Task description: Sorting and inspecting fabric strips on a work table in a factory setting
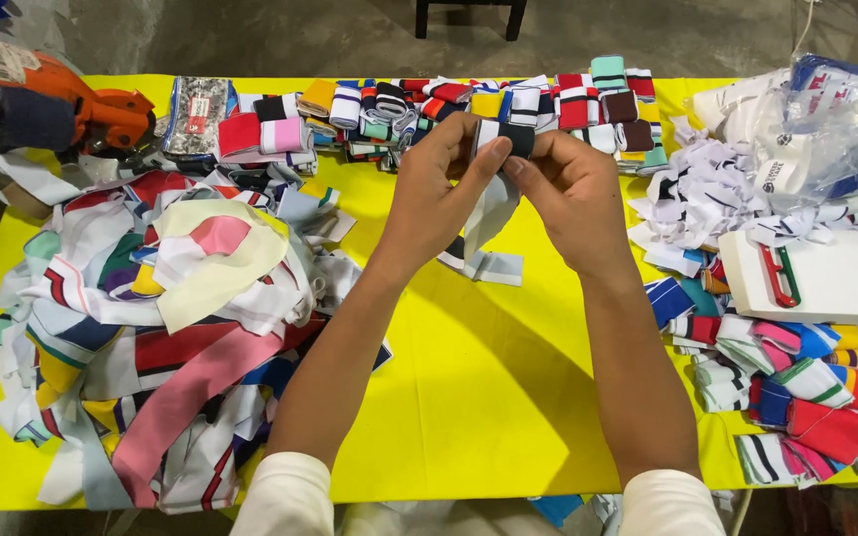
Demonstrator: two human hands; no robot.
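Above the middle of the yellow table, my left hand and my right hand together hold a striped fabric strip, white and grey with a black band at its top. Fingertips of both hands pinch the strip's upper end, where it is folded over. Its loose tail hangs down between my hands and ends on the table near a pale striped piece.
A big heap of loose coloured fabric strips fills the left side. Folded striped pieces line the far edge and pile at the right. An orange tool, white scraps, a plastic bag and a white block also lie there.
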